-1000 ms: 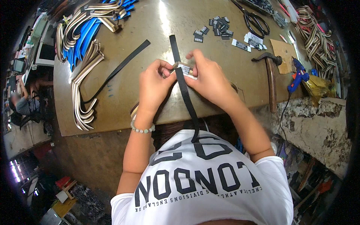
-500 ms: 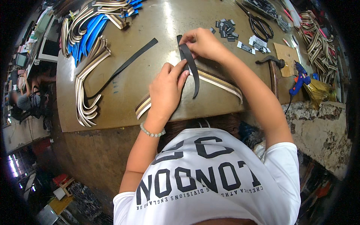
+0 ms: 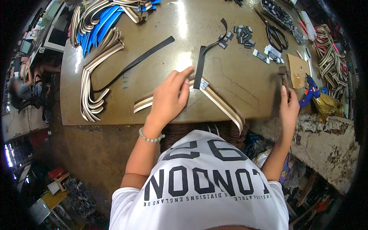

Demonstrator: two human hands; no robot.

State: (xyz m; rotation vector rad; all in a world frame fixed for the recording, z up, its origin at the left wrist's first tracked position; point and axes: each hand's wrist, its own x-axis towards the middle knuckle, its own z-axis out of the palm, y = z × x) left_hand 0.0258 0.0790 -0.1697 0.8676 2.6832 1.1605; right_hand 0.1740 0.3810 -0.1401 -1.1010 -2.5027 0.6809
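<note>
I have the left grip [image 3: 170,96] near the middle of the frame, resting over the left arm of a striped band [image 3: 224,106] that lies on the table [image 3: 237,73]; its index finger points toward a black strap [image 3: 199,69], and I cannot tell from here whether the fingers are closed on the band or only lying on it. A beaded bracelet [image 3: 150,138] circles that wrist. My right grip [image 3: 288,101], at the right of the frame, is wrapped around the handle of a hammer [image 3: 283,76], whose head is blurred.

The band sits at the centre, bent into a peak, one arm running to the lower left and the other to the lower right. The black strap crosses over the peak and runs up and to the right, its far end curling beside a heap of small black tags [image 3: 244,36]. A white label [image 3: 204,84] lies on the band just right of the strap.

Toward the upper right I see scissors [image 3: 275,36] and white labels [image 3: 273,53]; lower down, a blue glue gun [image 3: 310,92] beside a piece of cardboard [image 3: 298,72]. At the left I see bundled striped bands [image 3: 87,92] and another black strap [image 3: 147,54]
</note>
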